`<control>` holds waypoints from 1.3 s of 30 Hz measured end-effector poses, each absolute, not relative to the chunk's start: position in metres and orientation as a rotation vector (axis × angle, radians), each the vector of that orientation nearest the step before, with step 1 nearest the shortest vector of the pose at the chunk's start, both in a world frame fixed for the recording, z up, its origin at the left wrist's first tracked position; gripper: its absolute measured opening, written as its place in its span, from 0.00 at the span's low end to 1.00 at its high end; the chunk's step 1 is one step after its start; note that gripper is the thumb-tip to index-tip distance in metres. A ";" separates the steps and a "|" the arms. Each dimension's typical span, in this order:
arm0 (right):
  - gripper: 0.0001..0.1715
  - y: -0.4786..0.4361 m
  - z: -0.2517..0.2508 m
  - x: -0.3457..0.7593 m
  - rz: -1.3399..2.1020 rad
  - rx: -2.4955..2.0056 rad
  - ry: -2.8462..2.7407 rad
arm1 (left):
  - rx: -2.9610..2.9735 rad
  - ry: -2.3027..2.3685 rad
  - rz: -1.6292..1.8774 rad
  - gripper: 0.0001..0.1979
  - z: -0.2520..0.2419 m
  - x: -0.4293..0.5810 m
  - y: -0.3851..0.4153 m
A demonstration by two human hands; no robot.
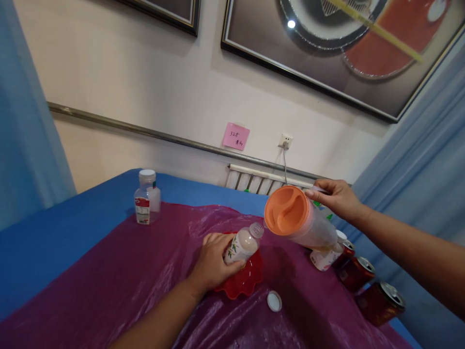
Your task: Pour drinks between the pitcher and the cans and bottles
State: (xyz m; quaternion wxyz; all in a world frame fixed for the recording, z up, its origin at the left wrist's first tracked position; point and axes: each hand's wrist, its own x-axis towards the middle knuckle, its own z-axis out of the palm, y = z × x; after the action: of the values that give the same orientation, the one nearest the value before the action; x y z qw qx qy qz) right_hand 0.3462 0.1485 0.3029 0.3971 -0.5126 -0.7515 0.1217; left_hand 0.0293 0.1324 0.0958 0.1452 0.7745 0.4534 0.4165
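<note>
My left hand (pixel 214 259) is wrapped round a small clear bottle (pixel 244 244) with a leaf-patterned label, its uncapped mouth leaning to the upper right. Below the bottle lies a red scalloped bowl (pixel 241 286). My right hand (pixel 336 198) grips the handle of a translucent pitcher (pixel 312 232) with an orange lid. The pitcher is tipped toward the bottle, its lid near the bottle's mouth; a little liquid shows in its lower part. Whether any liquid is flowing I cannot tell. A white cap (pixel 274 301) rests on the purple plastic sheet in front of the bowl.
Several dark red cans (pixel 381 303) line the right side, with a white-labelled bottle (pixel 325 258) partly behind the pitcher. A clear jar (pixel 147 198) with a white lid stands at the back left. Purple plastic (pixel 119 261) covers the blue table (pixel 47 245). Behind are a wall and a radiator (pixel 250 180).
</note>
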 end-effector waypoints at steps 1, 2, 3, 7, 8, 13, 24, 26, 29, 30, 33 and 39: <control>0.33 0.148 0.304 0.345 0.311 -1.300 -1.911 | 2.231 1.302 1.193 0.29 0.096 0.029 0.132; 0.33 0.148 0.305 0.344 0.312 -1.301 -1.916 | 2.230 1.299 1.187 0.29 0.096 0.029 0.132; 0.33 0.147 0.306 0.343 0.311 -1.302 -1.921 | 2.230 1.297 1.180 0.29 0.097 0.030 0.132; 0.34 0.146 0.309 0.339 0.265 -1.300 -1.952 | 2.238 1.296 1.148 0.28 0.098 0.030 0.131; 0.34 0.146 0.310 0.338 0.254 -1.301 -1.962 | 2.240 1.295 1.139 0.28 0.098 0.030 0.131; 0.35 0.145 0.314 0.337 0.222 -1.316 -2.004 | 2.241 1.290 1.124 0.28 0.098 0.031 0.130; 0.34 0.146 0.319 0.337 0.209 -1.347 -2.047 | 2.232 1.270 1.149 0.28 0.097 0.031 0.130; 0.34 0.147 0.320 0.337 0.213 -1.345 -2.049 | 2.231 1.271 1.138 0.29 0.097 0.031 0.130; 0.34 0.147 0.322 0.338 0.206 -1.339 -2.050 | 2.235 1.272 1.119 0.29 0.097 0.031 0.130; 0.34 0.147 0.322 0.338 0.204 -1.338 -2.050 | 2.236 1.270 1.118 0.29 0.097 0.031 0.131; 0.35 0.147 0.324 0.338 0.193 -1.340 -2.051 | 2.238 1.266 1.119 0.29 0.096 0.031 0.131; 0.36 0.146 0.328 0.339 0.163 -1.344 -2.068 | 2.249 1.267 1.100 0.28 0.095 0.030 0.131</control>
State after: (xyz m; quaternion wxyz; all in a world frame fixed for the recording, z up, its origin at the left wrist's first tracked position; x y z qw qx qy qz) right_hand 0.3394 0.1463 0.3281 0.3286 -0.5134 -0.7903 0.0624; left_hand 0.0300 0.1315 0.0955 0.1670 0.7904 0.4451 0.3864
